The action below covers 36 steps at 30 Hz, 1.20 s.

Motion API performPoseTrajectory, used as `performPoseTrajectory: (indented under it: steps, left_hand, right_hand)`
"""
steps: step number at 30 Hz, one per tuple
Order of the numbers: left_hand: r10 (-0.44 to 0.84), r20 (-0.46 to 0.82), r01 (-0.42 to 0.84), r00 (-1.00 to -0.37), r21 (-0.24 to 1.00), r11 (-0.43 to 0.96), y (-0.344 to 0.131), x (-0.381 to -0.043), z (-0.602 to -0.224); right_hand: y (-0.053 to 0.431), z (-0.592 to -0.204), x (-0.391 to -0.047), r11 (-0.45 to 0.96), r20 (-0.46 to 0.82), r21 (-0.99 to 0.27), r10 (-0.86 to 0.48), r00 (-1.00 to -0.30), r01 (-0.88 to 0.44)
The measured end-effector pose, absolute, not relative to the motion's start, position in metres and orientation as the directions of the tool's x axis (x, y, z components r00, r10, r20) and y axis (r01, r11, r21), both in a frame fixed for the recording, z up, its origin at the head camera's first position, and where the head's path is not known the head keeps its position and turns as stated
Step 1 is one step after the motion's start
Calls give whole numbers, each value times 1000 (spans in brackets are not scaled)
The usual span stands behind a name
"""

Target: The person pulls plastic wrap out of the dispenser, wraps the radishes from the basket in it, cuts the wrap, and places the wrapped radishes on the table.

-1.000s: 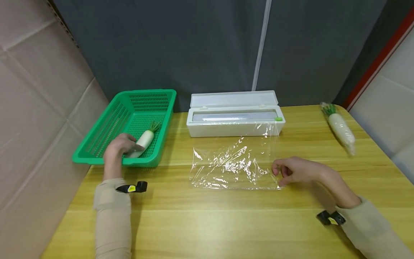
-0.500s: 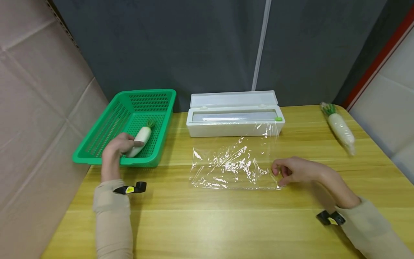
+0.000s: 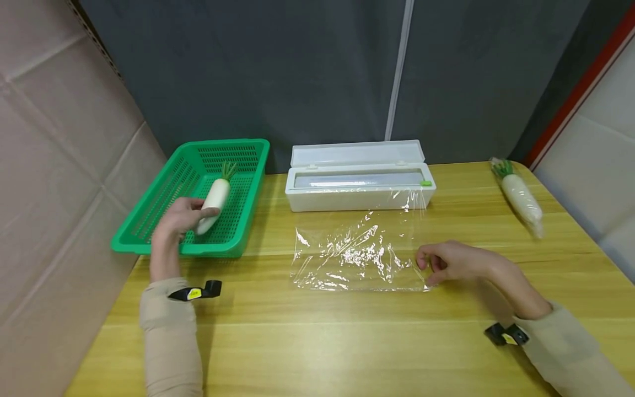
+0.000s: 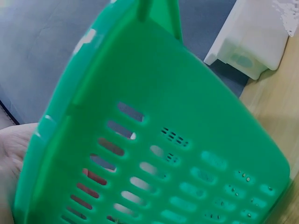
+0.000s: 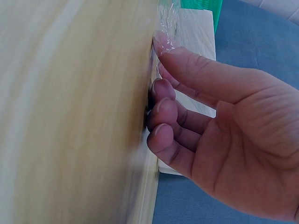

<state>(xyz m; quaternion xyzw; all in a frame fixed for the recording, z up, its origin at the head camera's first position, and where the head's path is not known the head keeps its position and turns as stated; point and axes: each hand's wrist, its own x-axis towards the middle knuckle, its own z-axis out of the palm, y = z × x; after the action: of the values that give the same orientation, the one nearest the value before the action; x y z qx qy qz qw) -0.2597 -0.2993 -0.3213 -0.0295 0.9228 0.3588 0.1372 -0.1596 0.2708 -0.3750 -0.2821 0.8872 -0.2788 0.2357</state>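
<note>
Inside the green basket, a white daikon with short green stems leans along the right side, stems pointing away. My left hand reaches over the near rim and grips its lower end, thumb across the top. In the left wrist view the basket wall hides most of that hand. A sheet of clear plastic wrap stretches from the white dispenser over the wooden table. My right hand pinches its near right corner between thumb and index finger, the other fingers curled.
The dispenser stands at the back middle with its lid raised and a green slider at its right end. Another daikon, wrapped in film, lies at the table's far right. A dark partition rises behind.
My left hand has closed round the daikon and shifted it away from me and slightly upward in the basket, its stems now farther back. My right hand has stayed at the wrap's corner.
</note>
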Motion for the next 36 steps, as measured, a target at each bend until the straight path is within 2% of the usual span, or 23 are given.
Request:
performPoseTrajectory:
  steps: [7, 21, 28, 36]
  left_hand:
    - [24, -235, -157, -972, 718, 678, -291, -256, -312]
    - [100, -71, 3, -992, 802, 597, -250, -241, -290]
    - [185, 51, 154, -981, 788, 596, -225, -234, -279]
    - [225, 98, 219, -969, 761, 611, -189, -226, -275]
  right_hand:
    - [271, -377, -160, 688, -266, -633, -625, -734, -356]
    - [270, -377, -159, 695, -276, -630, -617, -737, -346]
    - [270, -376, -159, 696, -275, -627, -617, -737, -349]
    - [270, -377, -160, 698, -277, -627, -615, -738, -346]
